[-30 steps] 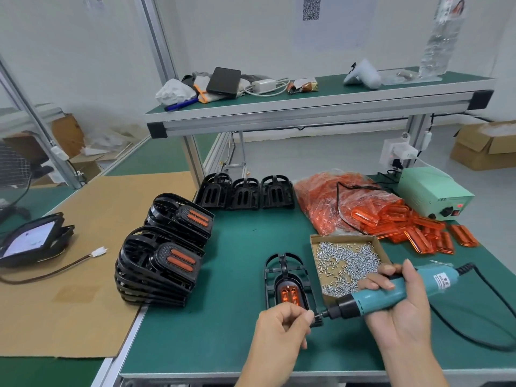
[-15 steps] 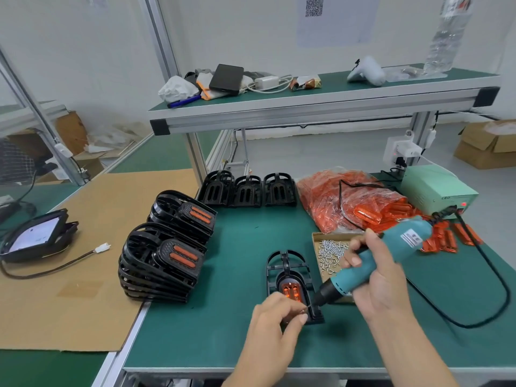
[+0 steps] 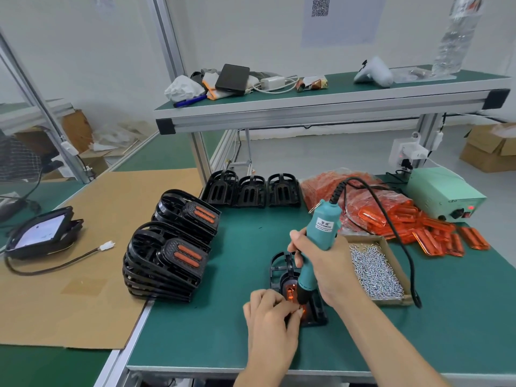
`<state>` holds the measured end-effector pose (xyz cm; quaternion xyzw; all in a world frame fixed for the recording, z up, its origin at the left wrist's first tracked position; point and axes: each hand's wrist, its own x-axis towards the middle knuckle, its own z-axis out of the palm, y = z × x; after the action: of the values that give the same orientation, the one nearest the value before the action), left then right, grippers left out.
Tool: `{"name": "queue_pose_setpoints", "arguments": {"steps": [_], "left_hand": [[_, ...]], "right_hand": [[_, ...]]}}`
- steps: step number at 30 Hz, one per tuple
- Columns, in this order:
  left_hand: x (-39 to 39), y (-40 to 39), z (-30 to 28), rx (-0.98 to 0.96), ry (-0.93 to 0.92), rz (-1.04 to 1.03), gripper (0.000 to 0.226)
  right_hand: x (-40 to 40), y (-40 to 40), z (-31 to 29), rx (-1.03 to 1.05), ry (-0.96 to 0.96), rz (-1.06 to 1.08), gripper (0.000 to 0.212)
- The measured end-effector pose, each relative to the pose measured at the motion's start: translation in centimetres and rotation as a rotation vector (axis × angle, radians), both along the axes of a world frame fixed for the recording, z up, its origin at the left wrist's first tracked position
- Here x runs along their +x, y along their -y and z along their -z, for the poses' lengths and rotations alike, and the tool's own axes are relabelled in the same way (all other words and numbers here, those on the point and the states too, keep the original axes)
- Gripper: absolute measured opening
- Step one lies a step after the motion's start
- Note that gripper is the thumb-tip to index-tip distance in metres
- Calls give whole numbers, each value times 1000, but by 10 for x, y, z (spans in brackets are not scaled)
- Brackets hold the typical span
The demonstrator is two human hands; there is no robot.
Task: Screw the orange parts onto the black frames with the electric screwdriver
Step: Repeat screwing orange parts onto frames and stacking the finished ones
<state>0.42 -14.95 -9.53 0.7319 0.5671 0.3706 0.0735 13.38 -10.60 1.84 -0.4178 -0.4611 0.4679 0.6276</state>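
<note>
We grip the electric screwdriver [image 3: 321, 238] in our right hand [image 3: 325, 270] and pinch at its tip with our left hand [image 3: 269, 317], over the orange part [image 3: 290, 291] in the black frame [image 3: 282, 268] on the table [image 3: 223, 325]; a tilt could make the screw slip.

The right hand [image 3: 325, 268] grips the teal electric screwdriver [image 3: 318, 241] nearly upright, tip on the orange part [image 3: 291, 292] in a black frame [image 3: 282, 270]; left hand [image 3: 269, 317] fingers pinch beside the tip on the green surface [image 3: 223, 331]

Right hand [image 3: 326, 263] gripping; left hand [image 3: 272, 317] seemingly pinching
</note>
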Motion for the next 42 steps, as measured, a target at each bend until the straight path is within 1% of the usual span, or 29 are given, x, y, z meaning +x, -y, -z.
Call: {"name": "queue_pose_setpoints", "arguments": {"steps": [4,8,13,17,20,24,26,30,34,36,38,39,42], "left_hand": [[-1,0,3,12,11,12,14],[-1,0,5,30,28,5,14],[-1,3,5,44,55,1,16],[-2,5,6,36,32,-3,21],[-3,7,5,19,39,-4,26],[-3,9,5,2,62,-26,24],[-3,8,6,-4,58,-24,24],[-4,8,6,0,60,-22,23],[-4,8,7,11,64,-25,22],[-5,8,8,25,60,-14,21],[-5,8,8,36,47,-8,21],[-5,8,8,39,39,-8,21],[-4,10,10,74,20,-15,17]], "right_hand": [[-1,1,0,-1,37,-32,21],[-6,-1,-1,8,89,-113,23],[-12,-2,5,9,213,-182,27],[-14,-5,6,-11,270,-203,30],[-13,-5,7,10,284,-220,32],[-9,-4,10,36,301,-241,37],[-6,-5,11,41,298,-259,35],[-5,-5,11,45,319,-375,28],[0,-3,5,81,297,-399,24],[5,-1,-1,130,240,-362,21],[12,1,-7,170,58,-270,17],[17,2,-8,172,-86,-215,17],[39,8,-4,98,-634,-43,16]]}}
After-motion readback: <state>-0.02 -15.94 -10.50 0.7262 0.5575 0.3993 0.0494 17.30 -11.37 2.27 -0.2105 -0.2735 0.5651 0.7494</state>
